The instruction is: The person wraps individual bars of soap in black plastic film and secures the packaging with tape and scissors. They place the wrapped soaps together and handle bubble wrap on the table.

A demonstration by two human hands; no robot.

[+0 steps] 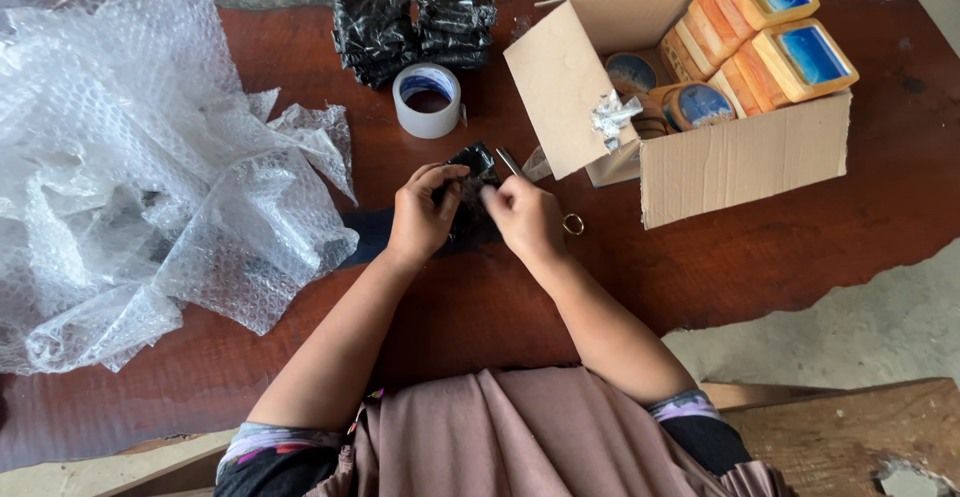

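Observation:
Both my hands meet over the middle of the dark red wooden table (760,257). My left hand (418,215) and my right hand (524,215) together grip a small item wrapped in black plastic (470,179), fingers pinching its top. A pair of scissors (545,197) lies on the table just behind my right hand, one gold handle ring showing by my wrist. A roll of clear tape (428,100) stands a little beyond my hands.
A large heap of bubble wrap (130,167) covers the table's left side. Two stacks of black-wrapped bundles (410,25) sit at the far edge. An open cardboard box (700,127) at right holds several wooden pieces with blue tops.

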